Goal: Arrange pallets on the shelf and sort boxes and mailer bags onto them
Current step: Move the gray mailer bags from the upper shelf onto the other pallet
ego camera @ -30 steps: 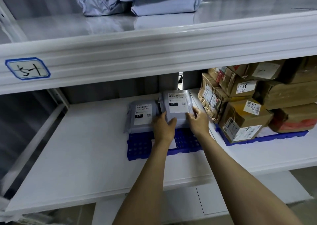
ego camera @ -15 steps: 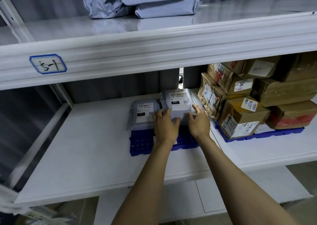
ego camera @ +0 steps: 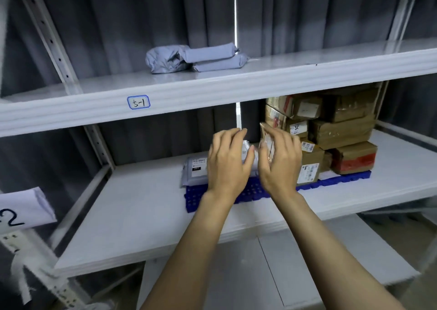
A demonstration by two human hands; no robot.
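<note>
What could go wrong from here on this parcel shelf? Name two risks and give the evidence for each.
1. The right hand is close to the stacked cardboard boxes, which sit unevenly; a knock might topple one.
2. The mailer bag sits at the left edge of the blue pallet, and neither hand grips it; the left hand could nudge it off onto the shelf.

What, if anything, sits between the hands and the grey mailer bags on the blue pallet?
Nothing visible. The left hand and right hand hang open right before the mailer bags; the cardboard boxes stand aside, to the right.
</note>
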